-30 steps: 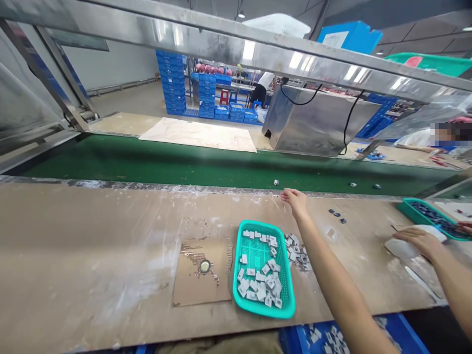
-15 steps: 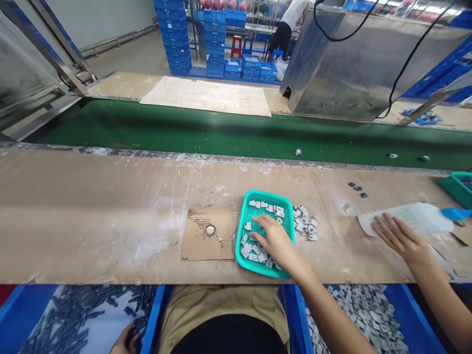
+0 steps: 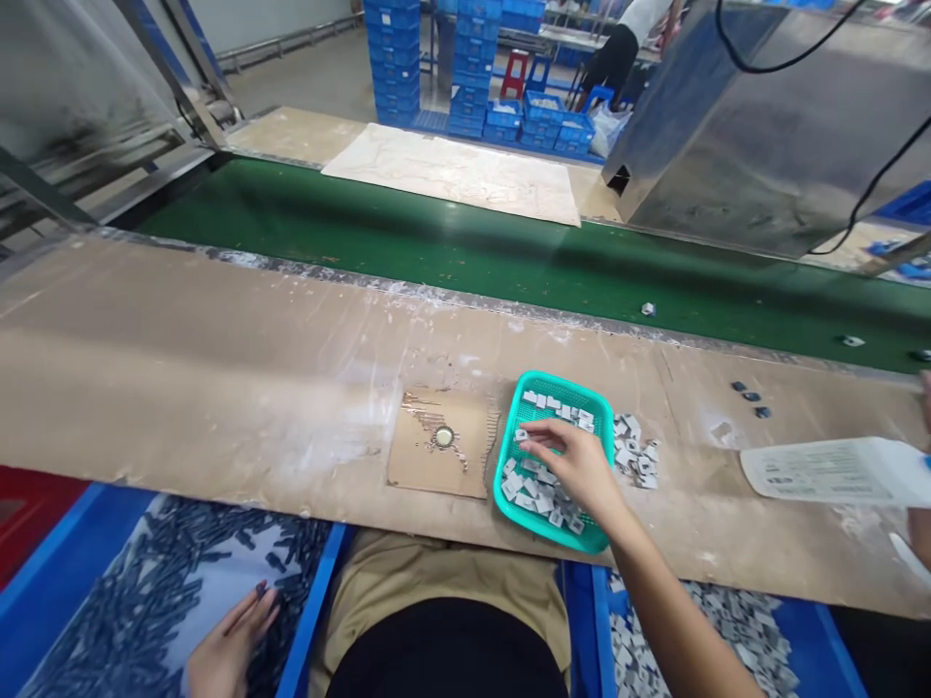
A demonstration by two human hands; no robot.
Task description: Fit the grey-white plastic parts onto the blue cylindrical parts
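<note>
My left hand (image 3: pixel 231 642) is over the blue bin of dark plastic parts (image 3: pixel 138 591), lower left. Its fingertips pinch a small dark plastic part (image 3: pixel 260 588). My right hand (image 3: pixel 578 463) reaches into a turquoise basket (image 3: pixel 509 519) on the table, thumb and fingers closed on a small white plastic piece (image 3: pixel 522 435). More white pieces (image 3: pixel 534 492) lie in the basket around and under that hand. Left of the basket, a cardboard square (image 3: pixel 407 470) bears a small round dish with a dark rim (image 3: pixel 443 438) and brown smears.
White pieces (image 3: pixel 636 452) are heaped right of the basket. A white bottle (image 3: pixel 821 472) lies farther right, by a co-worker's hand (image 3: pixel 920 531). Several dark parts (image 3: pixel 752 396) sit nearby. A green conveyor belt (image 3: pixel 436 233) runs behind. A bin of white pieces (image 3: pixel 713 630) stands lower right.
My left hand has come farther into view, a dark part at its fingertips. My right hand has closed on a white piece. The co-worker's hand has left the bottle's near end. The view has shifted.
</note>
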